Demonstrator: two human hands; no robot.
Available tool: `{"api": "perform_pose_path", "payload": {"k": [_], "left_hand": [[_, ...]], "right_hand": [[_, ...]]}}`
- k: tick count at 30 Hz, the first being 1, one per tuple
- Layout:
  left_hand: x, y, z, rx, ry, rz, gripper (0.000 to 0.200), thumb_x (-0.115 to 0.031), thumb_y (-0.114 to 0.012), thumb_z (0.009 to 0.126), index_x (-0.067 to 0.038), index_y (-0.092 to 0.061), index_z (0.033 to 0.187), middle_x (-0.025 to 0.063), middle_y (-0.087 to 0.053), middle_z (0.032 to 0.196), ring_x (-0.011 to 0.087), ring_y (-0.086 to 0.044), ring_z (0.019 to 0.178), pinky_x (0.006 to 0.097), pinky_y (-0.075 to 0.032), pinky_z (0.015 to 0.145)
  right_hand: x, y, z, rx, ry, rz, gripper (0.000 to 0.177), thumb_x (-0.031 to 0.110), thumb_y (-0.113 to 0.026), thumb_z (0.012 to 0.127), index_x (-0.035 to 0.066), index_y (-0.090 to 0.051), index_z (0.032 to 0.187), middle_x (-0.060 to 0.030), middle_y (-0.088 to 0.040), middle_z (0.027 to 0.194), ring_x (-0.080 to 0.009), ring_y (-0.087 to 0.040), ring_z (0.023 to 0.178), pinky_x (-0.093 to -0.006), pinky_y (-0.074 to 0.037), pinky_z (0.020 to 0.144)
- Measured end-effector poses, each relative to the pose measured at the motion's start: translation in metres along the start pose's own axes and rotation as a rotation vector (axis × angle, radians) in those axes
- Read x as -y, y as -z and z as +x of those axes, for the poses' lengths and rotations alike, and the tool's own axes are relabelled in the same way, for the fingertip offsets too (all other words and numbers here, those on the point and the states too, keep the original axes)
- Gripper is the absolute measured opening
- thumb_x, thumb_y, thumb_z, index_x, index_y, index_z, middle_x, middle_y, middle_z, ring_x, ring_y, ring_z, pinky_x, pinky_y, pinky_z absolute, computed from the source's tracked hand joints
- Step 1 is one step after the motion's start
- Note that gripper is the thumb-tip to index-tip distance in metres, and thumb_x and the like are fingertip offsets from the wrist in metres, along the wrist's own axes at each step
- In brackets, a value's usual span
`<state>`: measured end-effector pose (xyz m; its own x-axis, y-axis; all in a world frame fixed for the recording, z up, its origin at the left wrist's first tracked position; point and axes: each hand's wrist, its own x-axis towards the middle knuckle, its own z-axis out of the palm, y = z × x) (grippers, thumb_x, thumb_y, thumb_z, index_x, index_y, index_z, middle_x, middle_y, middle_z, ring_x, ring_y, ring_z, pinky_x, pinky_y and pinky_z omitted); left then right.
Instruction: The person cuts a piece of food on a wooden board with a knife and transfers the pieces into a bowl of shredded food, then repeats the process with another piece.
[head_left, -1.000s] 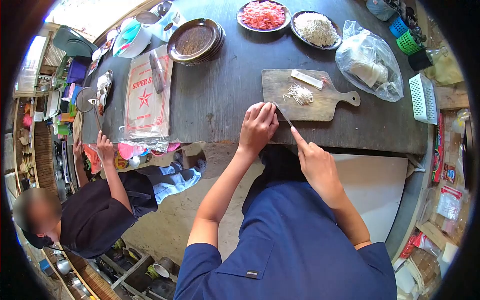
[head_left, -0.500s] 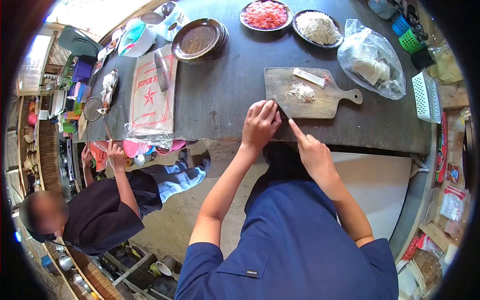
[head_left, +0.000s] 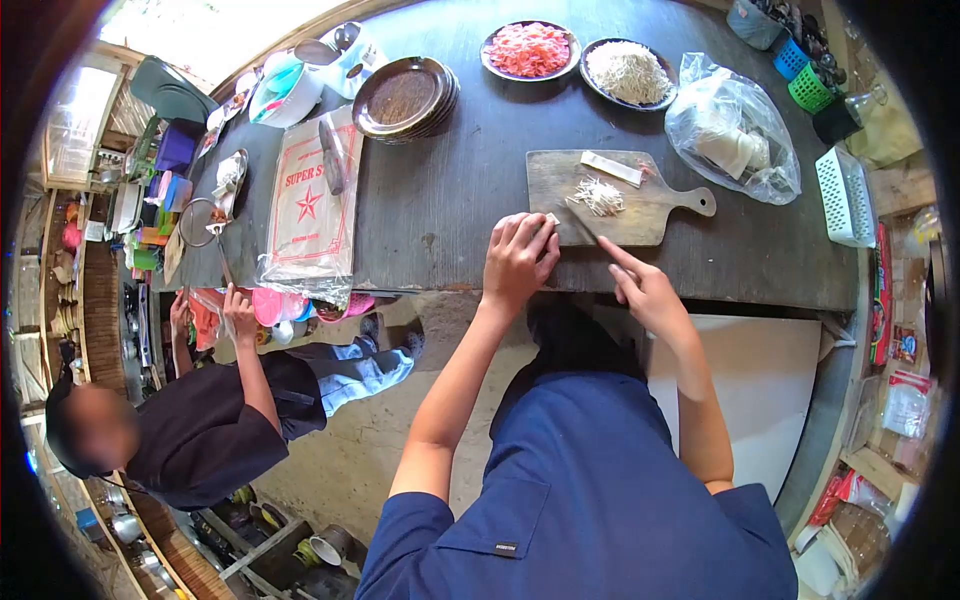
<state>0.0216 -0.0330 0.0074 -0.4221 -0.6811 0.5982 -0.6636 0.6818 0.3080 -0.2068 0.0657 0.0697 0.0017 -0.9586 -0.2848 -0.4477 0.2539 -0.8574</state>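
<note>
Head view — left hand (head_left: 518,258) pins white piece (head_left: 551,218) on board (head_left: 556,175); right hand (head_left: 650,292) grasps knife (head_left: 592,233).

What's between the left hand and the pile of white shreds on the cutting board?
In the head view, only bare cutting board and the thin knife held by the right hand lie between the left hand and the shreds.
</note>
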Motion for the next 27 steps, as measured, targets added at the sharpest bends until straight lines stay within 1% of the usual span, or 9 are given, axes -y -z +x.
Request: {"api": "perform_pose_path", "payload": {"k": [3, 5, 7, 9, 10, 11, 14, 21, 27], "left_hand": [[0.001, 0.000, 0.001, 0.024, -0.043, 0.014, 0.027, -0.017, -0.079, 0.091, -0.006, -0.079, 0.115, 0.0054, -0.071, 0.119, 0.0272, -0.067, 0.116, 0.0445, -0.051, 0.105], [-0.003, 0.003, 0.004, 0.047, -0.099, 0.006, 0.027, -0.019, -0.079, 0.091, -0.007, -0.079, 0.116, 0.0048, -0.071, 0.119, 0.0261, -0.067, 0.116, 0.0444, -0.050, 0.107], [-0.003, -0.001, 0.002, 0.051, -0.124, 0.015, 0.027, -0.019, -0.079, 0.091, -0.008, -0.079, 0.116, 0.0050, -0.072, 0.119, 0.0262, -0.067, 0.116, 0.0442, -0.049, 0.109], [-0.002, -0.006, -0.002, 0.042, -0.169, 0.071, 0.028, -0.018, -0.079, 0.092, -0.007, -0.078, 0.117, 0.0056, -0.072, 0.120, 0.0268, -0.067, 0.117, 0.0442, -0.049, 0.109], [-0.005, -0.006, -0.002, 0.037, -0.155, 0.079, 0.029, -0.018, -0.080, 0.092, -0.006, -0.078, 0.117, 0.0067, -0.071, 0.121, 0.0276, -0.066, 0.118, 0.0443, -0.049, 0.109], [-0.008, -0.007, -0.001, 0.034, -0.168, 0.075, 0.029, -0.018, -0.080, 0.092, -0.006, -0.078, 0.117, 0.0067, -0.071, 0.121, 0.0276, -0.066, 0.118, 0.0443, -0.049, 0.109], [-0.014, -0.005, -0.004, 0.038, -0.110, 0.077, 0.031, -0.019, -0.079, 0.092, -0.004, -0.078, 0.119, 0.0082, -0.071, 0.123, 0.0284, -0.065, 0.121, 0.0451, -0.049, 0.111], [-0.020, -0.007, -0.005, 0.073, -0.120, 0.179, 0.034, -0.025, -0.077, 0.094, -0.003, -0.076, 0.120, 0.0092, -0.071, 0.123, 0.0267, -0.066, 0.121, 0.0452, -0.046, 0.115], [-0.004, -0.002, 0.001, 0.134, -0.172, 0.045, 0.034, -0.019, -0.079, 0.089, -0.001, -0.074, 0.117, 0.0096, -0.068, 0.113, 0.0289, -0.065, 0.116, 0.0457, -0.048, 0.111]], "right_hand": [[0.012, 0.002, -0.016, -0.112, -0.107, -0.003, 0.049, 0.027, -0.055, 0.113, 0.027, -0.053, 0.162, -0.0120, -0.063, 0.072, -0.0211, -0.064, 0.068, -0.0389, -0.055, 0.076], [0.025, 0.000, -0.025, -0.054, -0.047, 0.023, 0.054, 0.027, -0.052, 0.113, 0.027, -0.045, 0.167, -0.0127, -0.066, 0.074, -0.0240, -0.068, 0.070, -0.0402, -0.055, 0.077], [0.028, -0.007, -0.027, -0.025, 0.013, -0.100, 0.057, 0.029, -0.053, 0.113, 0.024, -0.040, 0.169, -0.0169, -0.074, 0.083, -0.0373, -0.074, 0.083, -0.0471, -0.056, 0.081], [0.018, -0.013, -0.022, -0.089, 0.010, -0.171, 0.052, 0.025, -0.055, 0.112, 0.013, -0.048, 0.162, -0.0145, -0.072, 0.083, -0.0315, -0.073, 0.079, -0.0420, -0.054, 0.080], [0.013, -0.016, -0.020, -0.199, 0.045, -0.171, 0.038, 0.030, -0.059, 0.112, 0.005, -0.065, 0.140, -0.0160, -0.072, 0.080, -0.0333, -0.074, 0.079, -0.0438, -0.054, 0.077], [0.010, -0.012, -0.019, -0.213, 0.045, -0.169, 0.038, 0.030, -0.059, 0.112, 0.005, -0.065, 0.140, -0.0160, -0.072, 0.080, -0.0333, -0.074, 0.079, -0.0438, -0.054, 0.077], [0.008, -0.004, -0.020, -0.263, -0.045, -0.212, 0.043, 0.039, -0.062, 0.110, 0.000, -0.074, 0.098, -0.0243, -0.069, 0.079, -0.0428, -0.070, 0.077, -0.0483, -0.053, 0.072], [-0.002, -0.012, -0.026, -0.288, -0.123, -0.311, 0.052, 0.052, -0.054, 0.110, 0.008, -0.079, 0.101, -0.0245, -0.075, 0.087, -0.0467, -0.073, 0.089, -0.0555, -0.058, 0.079], [0.012, -0.026, -0.035, -0.355, -0.117, -0.336, 0.052, 0.052, -0.054, 0.110, 0.008, -0.079, 0.102, -0.0237, -0.075, 0.084, -0.0452, -0.075, 0.085, -0.0556, -0.059, 0.077]]}}
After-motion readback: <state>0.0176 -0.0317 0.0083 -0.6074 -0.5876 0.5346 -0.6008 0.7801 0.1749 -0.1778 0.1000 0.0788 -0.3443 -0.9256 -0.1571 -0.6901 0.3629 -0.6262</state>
